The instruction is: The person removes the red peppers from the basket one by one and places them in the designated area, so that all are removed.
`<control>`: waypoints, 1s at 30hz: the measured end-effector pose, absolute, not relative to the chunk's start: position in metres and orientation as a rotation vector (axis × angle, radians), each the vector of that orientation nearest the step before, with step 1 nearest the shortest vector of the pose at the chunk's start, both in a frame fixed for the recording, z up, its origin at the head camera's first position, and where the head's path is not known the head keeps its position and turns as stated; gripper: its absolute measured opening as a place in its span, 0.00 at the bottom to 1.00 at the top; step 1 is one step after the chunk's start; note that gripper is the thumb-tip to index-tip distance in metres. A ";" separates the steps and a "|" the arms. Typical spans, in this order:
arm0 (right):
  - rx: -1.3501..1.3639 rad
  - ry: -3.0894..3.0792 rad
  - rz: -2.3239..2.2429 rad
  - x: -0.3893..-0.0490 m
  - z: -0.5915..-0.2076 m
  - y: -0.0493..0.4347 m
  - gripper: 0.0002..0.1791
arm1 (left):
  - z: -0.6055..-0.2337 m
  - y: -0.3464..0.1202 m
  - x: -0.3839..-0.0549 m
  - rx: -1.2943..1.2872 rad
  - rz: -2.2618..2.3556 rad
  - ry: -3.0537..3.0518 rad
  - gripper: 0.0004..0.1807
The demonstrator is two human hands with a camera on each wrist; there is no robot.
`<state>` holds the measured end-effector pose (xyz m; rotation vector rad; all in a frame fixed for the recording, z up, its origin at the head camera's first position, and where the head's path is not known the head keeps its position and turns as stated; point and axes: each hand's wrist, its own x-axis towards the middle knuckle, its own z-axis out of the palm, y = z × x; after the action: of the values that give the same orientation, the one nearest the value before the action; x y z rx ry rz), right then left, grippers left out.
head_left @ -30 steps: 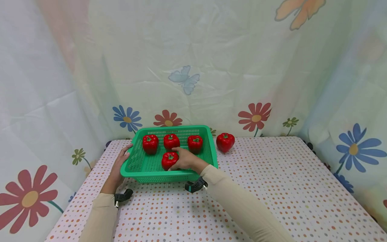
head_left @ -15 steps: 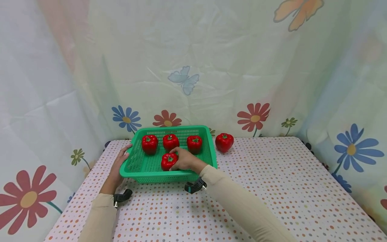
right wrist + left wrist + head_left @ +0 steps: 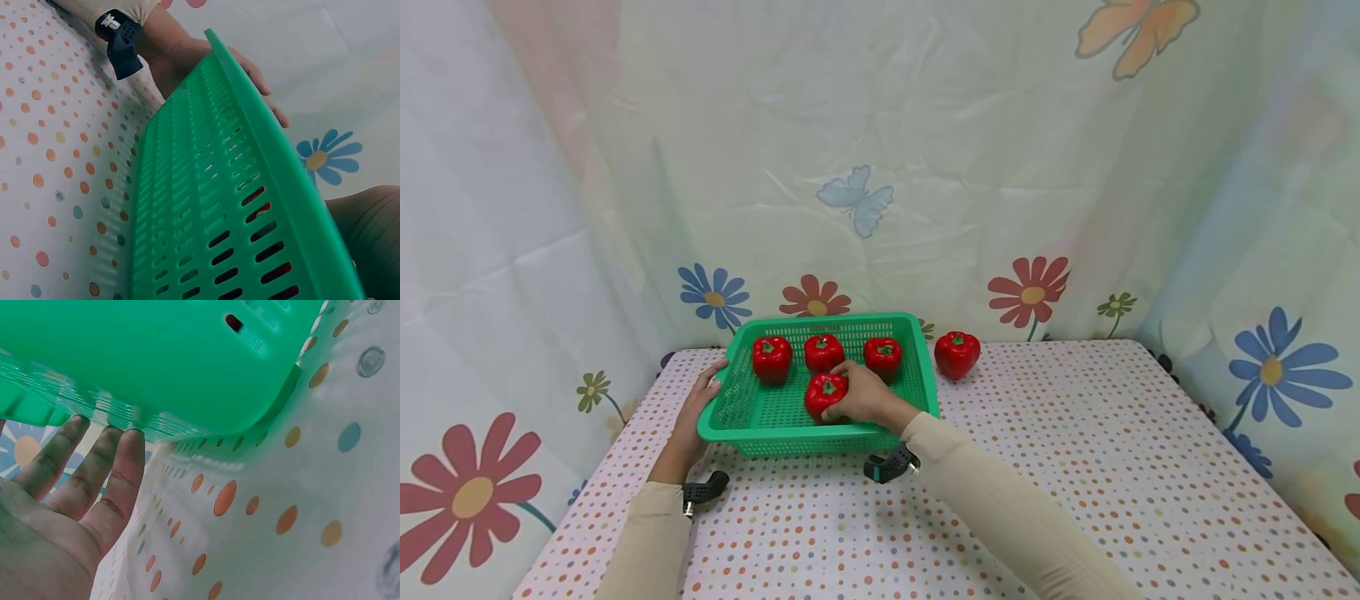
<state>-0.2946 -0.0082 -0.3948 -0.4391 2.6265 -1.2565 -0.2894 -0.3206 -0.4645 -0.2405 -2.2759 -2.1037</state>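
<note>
A green plastic basket (image 3: 752,434) stands on the table with several red bell peppers in it. My right hand (image 3: 871,395) reaches over the basket's front rim and grips the front bell pepper (image 3: 823,395), thumb on the near side and fingers at the back. The left hand (image 3: 693,408) is at the basket's left side. In the left wrist view, fairly straight fingers (image 3: 128,465) of that hand touch the slatted wall of the basket (image 3: 169,375). In the right wrist view the basket wall (image 3: 200,156) hides most of my right hand and the pepper.
Inside the basket, along the back, sit a left bell pepper (image 3: 772,364), a middle one (image 3: 822,352) and a right one (image 3: 883,357). Another bell pepper (image 3: 957,357) rests on the dotted tablecloth (image 3: 1060,450) right of the basket. A flowered curtain (image 3: 925,233) hangs behind.
The right hand has shifted the front pepper slightly right and up in the head view, tilting it a little. My left hand and the basket have stayed in place.
</note>
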 end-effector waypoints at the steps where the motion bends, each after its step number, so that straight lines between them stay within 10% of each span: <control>1: -0.440 2.628 -1.264 -0.295 -0.395 -0.007 0.39 | -0.465 -0.321 -0.290 -0.241 -2.108 -2.274 0.28; 30: -0.423 2.538 -1.696 -0.300 -0.391 0.015 0.38 | -0.463 -0.319 -0.288 -0.224 -2.109 -2.279 0.28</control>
<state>-0.2995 0.0149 -0.3910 -0.4229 2.5382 -1.6962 -0.2878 -0.3194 -0.4625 -0.2238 -2.2791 -2.1085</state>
